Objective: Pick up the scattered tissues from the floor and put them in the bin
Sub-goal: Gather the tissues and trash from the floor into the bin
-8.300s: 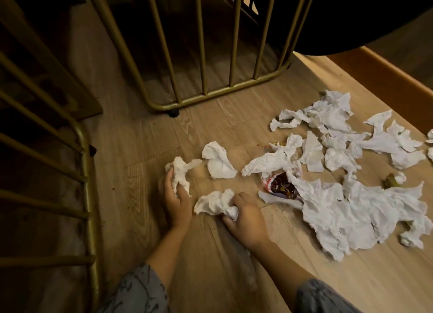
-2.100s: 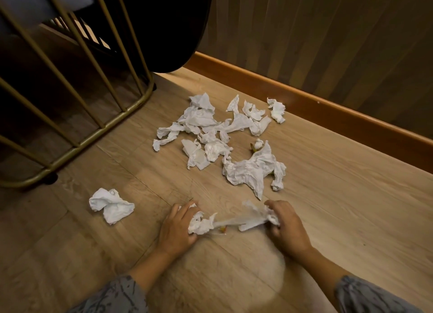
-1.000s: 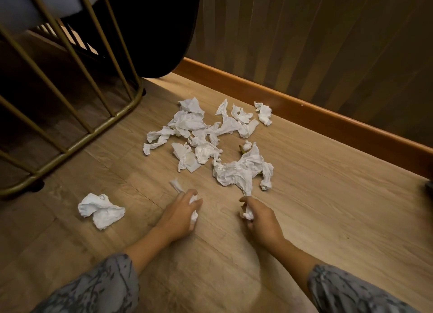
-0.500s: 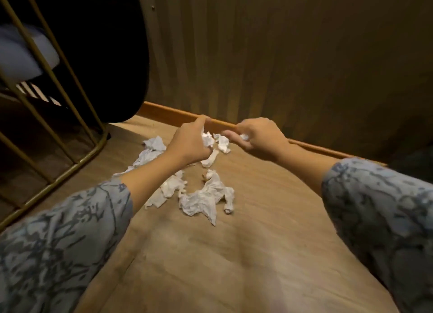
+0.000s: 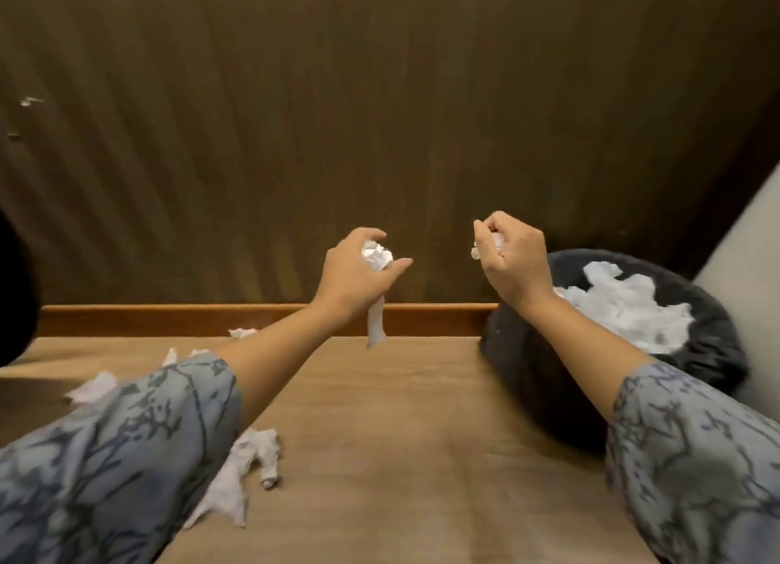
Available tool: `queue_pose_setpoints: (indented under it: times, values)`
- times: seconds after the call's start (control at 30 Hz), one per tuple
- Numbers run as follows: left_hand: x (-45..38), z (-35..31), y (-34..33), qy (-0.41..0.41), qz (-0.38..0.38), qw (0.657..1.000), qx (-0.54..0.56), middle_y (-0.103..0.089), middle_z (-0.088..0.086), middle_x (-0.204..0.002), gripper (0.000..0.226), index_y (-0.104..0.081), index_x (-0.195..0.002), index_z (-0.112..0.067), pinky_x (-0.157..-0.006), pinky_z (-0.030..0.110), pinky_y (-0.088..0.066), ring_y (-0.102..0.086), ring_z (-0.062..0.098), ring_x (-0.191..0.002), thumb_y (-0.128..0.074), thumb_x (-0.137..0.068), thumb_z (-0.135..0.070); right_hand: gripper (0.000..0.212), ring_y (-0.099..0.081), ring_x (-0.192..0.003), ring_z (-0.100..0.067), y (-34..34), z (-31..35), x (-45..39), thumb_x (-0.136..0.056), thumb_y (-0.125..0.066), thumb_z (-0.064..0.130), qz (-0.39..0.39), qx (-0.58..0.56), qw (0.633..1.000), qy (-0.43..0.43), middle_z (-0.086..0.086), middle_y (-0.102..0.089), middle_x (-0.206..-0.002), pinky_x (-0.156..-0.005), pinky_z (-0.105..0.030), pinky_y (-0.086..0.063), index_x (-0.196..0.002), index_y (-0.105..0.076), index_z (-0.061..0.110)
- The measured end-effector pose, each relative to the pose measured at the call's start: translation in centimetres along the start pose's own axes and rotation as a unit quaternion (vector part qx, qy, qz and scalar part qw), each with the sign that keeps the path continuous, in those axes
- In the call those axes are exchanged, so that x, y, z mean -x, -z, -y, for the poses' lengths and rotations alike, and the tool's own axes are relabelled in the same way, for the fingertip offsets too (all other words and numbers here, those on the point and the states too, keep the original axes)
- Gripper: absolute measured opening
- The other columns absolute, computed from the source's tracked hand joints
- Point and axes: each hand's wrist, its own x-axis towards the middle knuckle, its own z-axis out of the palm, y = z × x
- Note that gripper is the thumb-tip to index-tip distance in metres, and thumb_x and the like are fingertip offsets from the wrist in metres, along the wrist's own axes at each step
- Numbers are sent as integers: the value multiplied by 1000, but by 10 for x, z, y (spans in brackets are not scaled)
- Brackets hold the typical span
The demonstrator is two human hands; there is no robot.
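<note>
Both my hands are raised above the wooden floor. My left hand [image 5: 354,276] grips a crumpled white tissue [image 5: 377,257] whose tail hangs down below the palm. My right hand [image 5: 513,259] is closed around a small wad of tissue [image 5: 485,247], just left of the black bin [image 5: 713,339]. The bin stands at the right by the wall and holds a heap of white tissues [image 5: 629,310]. More tissues lie on the floor at the lower left [image 5: 249,466] and further back [image 5: 90,388], partly hidden by my left sleeve.
A ribbed brown wall with an orange-brown skirting board [image 5: 211,316] runs across the back. A pale wall surface [image 5: 751,268] rises behind the bin at the right. A dark rounded object [image 5: 12,293] sits at the left edge.
My view has swung up and to the right, bringing the bin into sight. Both hands have risen from the floor with their tissues and moved right toward the bin.
</note>
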Motion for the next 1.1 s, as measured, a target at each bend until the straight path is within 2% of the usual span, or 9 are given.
queue_pose_setpoints:
  times: [0.13,0.37,0.5,0.6,0.7,0.77,0.83,0.93,1.1]
  values:
    - [-10,-55,-86,-14,-39,993,106,-65,-9,-72,40,-67,-78,-19,-61,20,-54,-64,9,-71,-73,-72,-58,29,-52,-61,-6,70,-60,0,-99,-49,25,-127,37,987,-87,6,-53,-65,-54,-10,-34,-71,-52,18]
    - [-25,-137,-205,-44,-83,963,254,-60,-1,-82,30,-55,-86,-18,-61,17,-44,-59,12,-75,-59,-81,-48,32,-54,-68,-11,125,-136,14,-100,-45,33,-236,87,943,-219,0,-60,-75,-56,-20,-38,-77,-58,14]
    - [-19,-141,-268,-55,10,991,121,-52,6,-110,35,-47,-109,-16,-88,40,-44,-45,24,-108,-60,-83,-36,44,-61,-95,-29,140,-182,10,-97,-40,47,-84,135,900,-405,-8,-66,-98,-78,-37,-51,-97,-65,12]
    - [-2,-121,-298,-4,240,967,-87,-16,16,-155,89,-14,-146,-18,-115,58,0,3,37,-145,-62,-77,-47,69,-45,-129,-39,143,-210,7,-90,-36,62,78,153,834,-524,-15,-48,-144,-107,-55,-37,-138,-50,14]
    - [-3,-110,-308,-20,334,938,-96,4,11,-161,100,-5,-149,-29,-108,66,16,20,40,-143,-63,-68,-32,55,-48,-123,-38,138,-212,4,-89,-43,52,84,191,834,-511,-13,-54,-136,-103,-56,-38,-129,-57,17]
    - [-11,-109,-300,0,296,953,60,-18,7,-157,91,-21,-145,-30,-114,64,-13,-13,37,-144,-57,-62,-18,37,-51,-117,-35,136,-194,1,-91,-48,44,64,207,856,-469,-7,-61,-123,-101,-53,-39,-115,-63,19]
    - [-22,-111,-280,7,242,956,167,-36,2,-147,78,-35,-140,-27,-104,40,-43,-38,21,-133,-57,-68,-5,22,-53,-112,-31,133,-175,-5,-93,-52,41,32,204,883,-423,-4,-64,-113,-99,-51,-41,-101,-62,23]
    - [-40,-105,-234,-34,167,971,168,-44,-4,-138,60,-47,-131,-25,-89,11,-37,-40,6,-122,-54,-80,6,13,-58,-102,-25,111,-140,-18,-93,-55,42,0,169,924,-342,0,-67,-101,-94,-50,-46,-91,-58,29]
    - [-48,-34,-134,1,113,989,91,-57,-3,-125,40,-60,-112,-28,-87,22,-49,-52,8,-114,-52,-87,2,13,-59,-80,-7,28,-62,-23,-94,-58,36,75,41,981,-172,9,-64,-88,-67,-23,-49,-95,-65,25]
